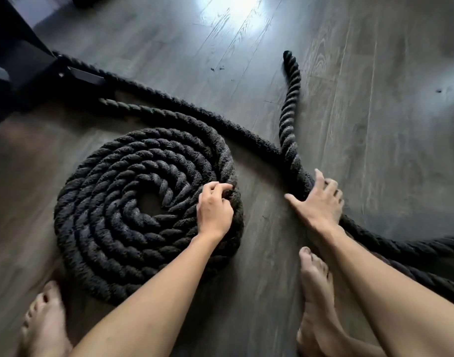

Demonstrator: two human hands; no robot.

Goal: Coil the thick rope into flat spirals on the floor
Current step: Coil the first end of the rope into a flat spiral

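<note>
- Two bare feet sit nearest the camera on the dark wood floor (246, 292): the left foot (44, 323) just below the coil, the right foot (315, 292) between the two forearms.
- Just beyond them lies the spiral (146, 212), several flat turns of thick black rope (285, 130) wound around a small open centre, resting on the floor at the person's left front.
- On the spiral's right edge rests the left hand (214, 211), fingers curled and pinching the outermost turn, apparently to hold the coil in place.
- Right of it, well clear of the spiral, the right hand (321, 202) is spread open, palm down, pressing on the loose rope where two strands cross.
- The relation that matters, as I judge it: the free length lies right of the coil, nearer the right hand, so that hand would feed it leftward along the outer turn.
- From the crossing one strand runs up and away, its long axis near straight ahead, ending in a blunt tip (289, 56) pointing away from the person.
- The other strand runs from far left to near right, towards a black frame (40, 70) at far left.
</note>
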